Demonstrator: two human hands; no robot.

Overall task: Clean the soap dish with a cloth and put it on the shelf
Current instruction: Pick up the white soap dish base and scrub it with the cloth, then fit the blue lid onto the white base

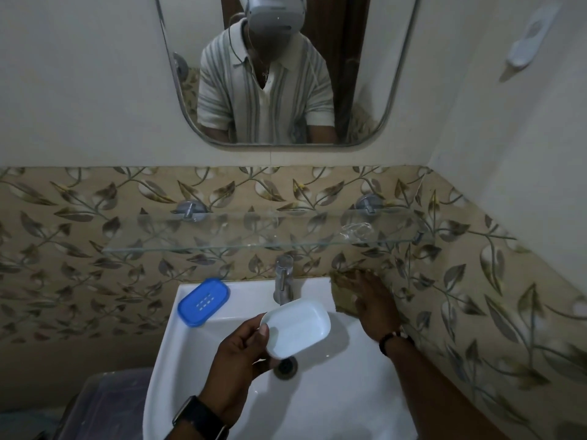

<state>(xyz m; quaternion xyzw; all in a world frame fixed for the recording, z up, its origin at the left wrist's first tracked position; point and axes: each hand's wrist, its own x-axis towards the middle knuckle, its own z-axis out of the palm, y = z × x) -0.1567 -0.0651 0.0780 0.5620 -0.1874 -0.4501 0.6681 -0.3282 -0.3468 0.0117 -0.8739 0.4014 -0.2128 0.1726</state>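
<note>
My left hand [244, 350] grips a white soap dish [298, 327] by its near-left rim and holds it over the basin, hollow side up. A blue slotted soap-dish insert [203, 301] lies on the sink's back left corner. My right hand [373, 301] rests with straight fingers on a brownish cloth [341, 296] lying on the sink's back right corner against the tiled wall. A glass shelf [222, 239] runs along the wall above the tap.
A chrome tap [283, 277] stands at the back middle of the white sink [333, 392], with the drain [286, 366] below the dish. A clear small object [357, 231] sits on the shelf's right end. A mirror [279, 71] hangs above. A plastic bin [104, 404] stands lower left.
</note>
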